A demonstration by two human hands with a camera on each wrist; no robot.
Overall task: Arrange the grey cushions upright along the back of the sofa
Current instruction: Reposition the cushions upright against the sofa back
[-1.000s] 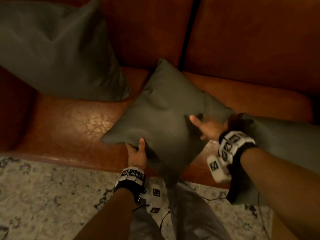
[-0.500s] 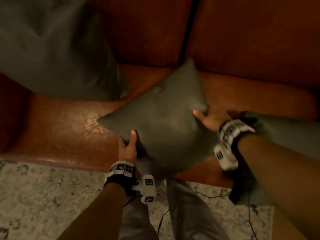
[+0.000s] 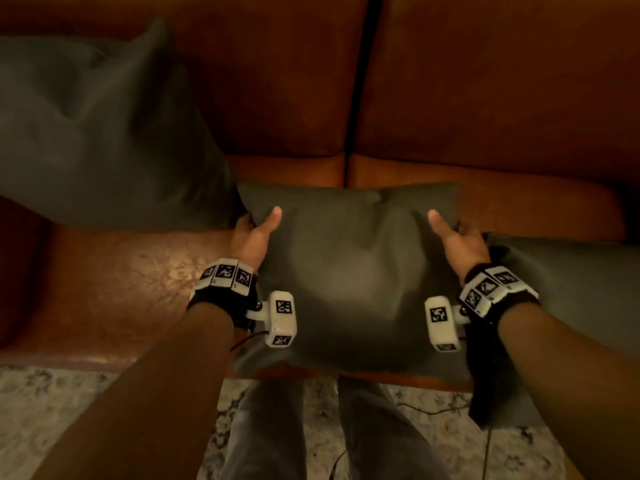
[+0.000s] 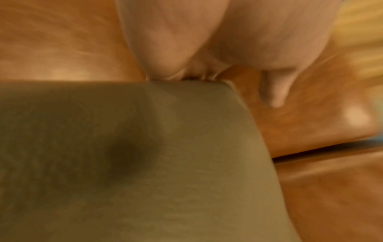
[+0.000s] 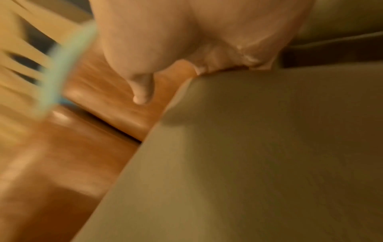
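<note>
Both wrist views are smeared by blur, and in the head view the fingers of each hand are hidden behind the middle cushion (image 3: 349,271), so only the thumbs show on its front face. The left hand (image 3: 254,237) grips the cushion's left edge near the upper corner, thumb laid forward on the fabric; the right hand (image 3: 459,242) grips the right edge the same way, so the cushion is clasped between them, thumb in front and fingers presumably behind, though how far those fingers curl cannot be told. The cushion sits square over the front part of the brown sofa (image 3: 114,292) seat, its top edge short of the backrest (image 3: 485,98), with a strip of bare seat between them. A larger grey cushion (image 3: 93,133) leans upright against the backrest at the left, its lower corner just beside the held one. A third cushion (image 3: 571,292) lies at the right, cut off by the frame edge and partly covered by the right forearm. Below, a patterned rug (image 3: 69,410) shows.
</note>
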